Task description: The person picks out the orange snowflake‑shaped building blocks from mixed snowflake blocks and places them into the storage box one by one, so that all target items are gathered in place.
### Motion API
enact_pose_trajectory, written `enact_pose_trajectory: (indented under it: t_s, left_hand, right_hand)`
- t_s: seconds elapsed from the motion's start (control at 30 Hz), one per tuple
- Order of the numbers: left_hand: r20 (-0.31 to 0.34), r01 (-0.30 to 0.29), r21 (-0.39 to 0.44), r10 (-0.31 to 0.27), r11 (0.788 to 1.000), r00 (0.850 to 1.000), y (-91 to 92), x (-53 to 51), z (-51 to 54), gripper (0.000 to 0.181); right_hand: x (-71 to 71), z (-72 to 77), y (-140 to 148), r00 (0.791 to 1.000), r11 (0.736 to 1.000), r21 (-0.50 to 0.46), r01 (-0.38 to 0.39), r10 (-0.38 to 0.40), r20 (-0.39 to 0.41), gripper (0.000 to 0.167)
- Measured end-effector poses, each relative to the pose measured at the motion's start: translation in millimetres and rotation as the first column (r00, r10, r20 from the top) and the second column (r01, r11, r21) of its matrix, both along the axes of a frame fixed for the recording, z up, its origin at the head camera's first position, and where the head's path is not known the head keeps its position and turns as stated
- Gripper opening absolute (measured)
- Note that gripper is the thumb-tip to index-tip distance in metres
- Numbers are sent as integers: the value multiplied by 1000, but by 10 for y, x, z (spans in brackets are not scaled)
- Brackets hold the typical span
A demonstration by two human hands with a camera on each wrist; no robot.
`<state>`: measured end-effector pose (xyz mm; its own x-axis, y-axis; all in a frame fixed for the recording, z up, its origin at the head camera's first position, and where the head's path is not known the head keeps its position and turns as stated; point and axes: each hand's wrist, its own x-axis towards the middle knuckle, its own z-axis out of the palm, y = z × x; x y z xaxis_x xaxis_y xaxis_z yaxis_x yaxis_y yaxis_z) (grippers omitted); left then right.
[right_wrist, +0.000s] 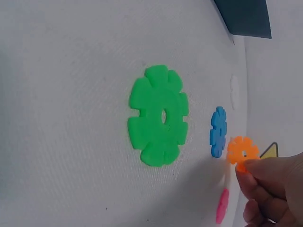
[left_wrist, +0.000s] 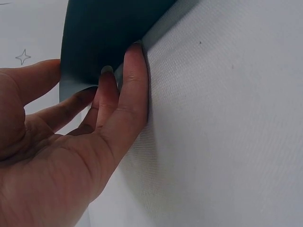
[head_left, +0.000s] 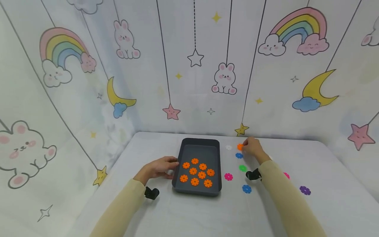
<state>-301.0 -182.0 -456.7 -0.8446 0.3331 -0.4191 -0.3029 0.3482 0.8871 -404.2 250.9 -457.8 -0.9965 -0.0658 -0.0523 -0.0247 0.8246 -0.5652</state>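
Note:
In the head view my right hand (head_left: pixel 252 146) pinches an orange flower-shaped disc (right_wrist: pixel 243 150) by its edge, between thumb and fingertips. That disc has notched petals and a hole in the middle. My left hand (head_left: pixel 161 167) rests its loosely extended fingers against the left outer wall of a dark grey tray (head_left: pixel 201 148). Several orange discs (head_left: pixel 193 171) lie flat inside this tray. Nearest below the right hand are a blue disc (head_left: pixel 239 155) and a green disc (right_wrist: pixel 158 118) on the table.
Right of the tray lie a white disc (head_left: pixel 229 147), a pink disc (head_left: pixel 228 176) and another blue disc (head_left: pixel 246 189). A purple disc (head_left: pixel 305 190) is farther right. The right forearm partly covers another pink disc (head_left: pixel 286 175). A patterned cloth (head_left: pixel 195 85) hangs behind the table.

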Motion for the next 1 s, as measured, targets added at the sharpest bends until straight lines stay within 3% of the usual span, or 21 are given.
enact_pose_trajectory:
  t_s: [0.2,0.53,0.8,1.0]
  left_hand:
    - [-1,-9,-7,9,1000,1000,-6,-10,2,53]
    - [-9,-9,2,9,1000,1000,-15,-3,-12,53]
    - [-2,-21,-5,21,1000,1000,-11,-14,-10,54]
    - [-10,-12,-18,12,1000,1000,0,9,11,52]
  right_hand:
    - [89,87,-50,997,1000,-6,-29,29,-73,24]
    - [337,352,-281,973,984,-67,-162,148,-180,20]
    - [514,432,-561,947,963,-98,-249,222,-232,16]
    - [555,394,-788,940,956,-78,-284,262,-219,15]
